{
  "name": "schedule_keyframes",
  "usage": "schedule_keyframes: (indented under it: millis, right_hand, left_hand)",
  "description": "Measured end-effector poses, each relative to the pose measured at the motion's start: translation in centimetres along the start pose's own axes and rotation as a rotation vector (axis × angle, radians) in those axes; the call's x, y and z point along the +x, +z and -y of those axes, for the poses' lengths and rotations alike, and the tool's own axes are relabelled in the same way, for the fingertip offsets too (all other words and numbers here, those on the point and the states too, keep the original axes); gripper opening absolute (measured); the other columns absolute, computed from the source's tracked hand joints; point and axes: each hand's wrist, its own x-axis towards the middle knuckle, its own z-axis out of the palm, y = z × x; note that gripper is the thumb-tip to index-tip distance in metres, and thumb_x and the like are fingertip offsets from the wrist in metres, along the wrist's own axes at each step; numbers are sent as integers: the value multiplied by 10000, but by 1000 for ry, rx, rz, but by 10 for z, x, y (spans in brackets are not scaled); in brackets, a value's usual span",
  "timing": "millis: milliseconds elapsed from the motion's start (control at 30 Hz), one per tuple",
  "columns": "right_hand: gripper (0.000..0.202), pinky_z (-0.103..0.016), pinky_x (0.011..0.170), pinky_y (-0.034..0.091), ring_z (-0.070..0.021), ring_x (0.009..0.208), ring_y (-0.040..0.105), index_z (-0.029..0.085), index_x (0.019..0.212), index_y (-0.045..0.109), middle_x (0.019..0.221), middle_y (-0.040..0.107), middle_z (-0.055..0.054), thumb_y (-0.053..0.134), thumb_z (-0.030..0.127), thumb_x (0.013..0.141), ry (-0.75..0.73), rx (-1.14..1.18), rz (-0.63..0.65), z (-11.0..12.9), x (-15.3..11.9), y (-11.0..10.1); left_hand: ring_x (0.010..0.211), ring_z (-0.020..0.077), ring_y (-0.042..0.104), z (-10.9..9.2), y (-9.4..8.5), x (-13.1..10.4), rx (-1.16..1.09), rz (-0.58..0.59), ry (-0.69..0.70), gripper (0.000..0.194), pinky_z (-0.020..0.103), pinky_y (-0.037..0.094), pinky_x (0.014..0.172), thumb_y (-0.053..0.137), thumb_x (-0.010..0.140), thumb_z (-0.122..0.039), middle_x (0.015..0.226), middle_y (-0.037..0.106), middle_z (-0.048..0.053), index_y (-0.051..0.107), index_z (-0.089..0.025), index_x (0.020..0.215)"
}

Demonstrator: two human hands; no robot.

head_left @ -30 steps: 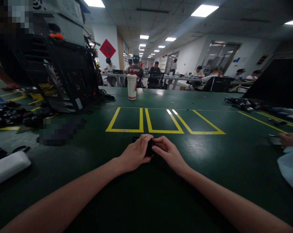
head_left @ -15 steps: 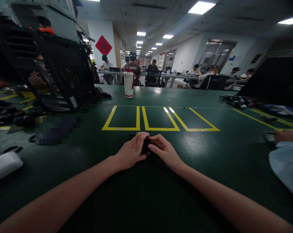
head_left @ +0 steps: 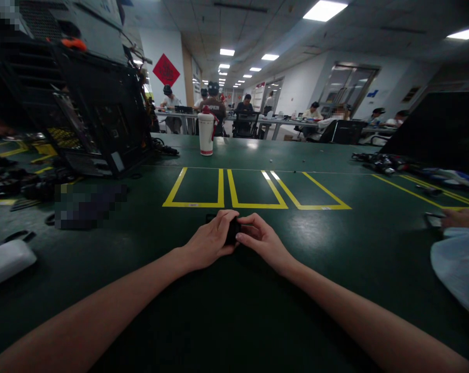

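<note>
A small black object (head_left: 231, 232) sits between my hands, low over the dark green table, and its kind cannot be made out. My left hand (head_left: 214, 235) is wrapped over its left side and hides much of it. From the other side, my right hand (head_left: 259, 235) pinches its right edge between thumb and fingers. A dark corner shows past the left knuckles. Just beyond the hands, yellow tape outlines (head_left: 193, 205) mark the tabletop (head_left: 160, 300).
An opened black computer case (head_left: 117, 119) stands at the left, with cables around it. Further back is a white cup (head_left: 206, 134). A white object (head_left: 9, 263) lies near left. At the right edge are another person's hand (head_left: 462, 220) and a dark panel (head_left: 440, 127).
Both hands keep their hold on the black object, with hardly any shift. At the right edge, the other person's hand and the thing in it have moved slightly.
</note>
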Motion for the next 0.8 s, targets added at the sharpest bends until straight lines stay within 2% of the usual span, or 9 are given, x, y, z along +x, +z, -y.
schedule_keyframes:
  millis: [67,167,267,333,433,567,700,800]
  right_hand:
    - [181,-295,760,479,-141,892,545,225,890,487,919,528,1,569,225,728,-17,-20,-39,1,1,1]
    - [246,-324,821,463,-155,951,532,225,961,487,995,524,-16,567,227,729,6,-51,-66,1,2,0]
    - [294,-356,871,441,-168,985,525,214,1008,474,1023,529,-33,567,234,730,59,-50,-36,-1,2,-2]
    - [297,-352,880,437,-163,975,529,214,983,473,989,535,-22,590,217,710,35,-24,1,-2,1,-2]
    - [284,-319,849,454,-146,939,537,225,937,466,934,530,3,609,203,692,-8,11,18,-2,0,-1]
    - [172,-278,748,480,-139,895,545,226,888,487,916,523,3,561,233,734,-20,-12,-48,-2,1,1]
    - [253,-320,821,452,-155,950,538,219,962,486,1003,533,-23,568,245,725,19,-32,-76,-4,3,-1]
    - [260,-334,838,446,-162,951,543,205,963,482,980,548,-28,570,250,723,43,-17,-30,-4,3,-2]
  left_hand:
    - [1053,232,449,0,0,0,5,-5,-2,640,415,452,816,562,735,-225,1217,327,73,153,-243,1227]
    - [1040,229,459,0,1,0,11,0,-2,642,406,458,806,565,729,-210,1216,329,73,156,-239,1224]
    - [1039,231,463,0,1,0,9,3,-3,660,414,460,802,571,721,-201,1213,331,66,147,-253,1224]
    - [1050,237,457,0,1,0,12,2,-5,676,423,455,808,578,711,-192,1214,329,65,143,-257,1225]
    - [1073,245,441,0,1,0,10,-2,3,676,426,450,818,581,711,-199,1214,329,71,147,-248,1226]
    - [1073,241,439,1,3,1,18,-14,8,648,417,451,821,566,730,-224,1209,335,83,152,-228,1229]
    - [1083,250,429,1,4,1,29,-17,4,661,427,453,813,570,721,-215,1213,333,84,146,-237,1228]
    - [1082,256,433,1,3,0,20,-7,0,677,445,450,809,566,716,-212,1223,324,79,128,-260,1230]
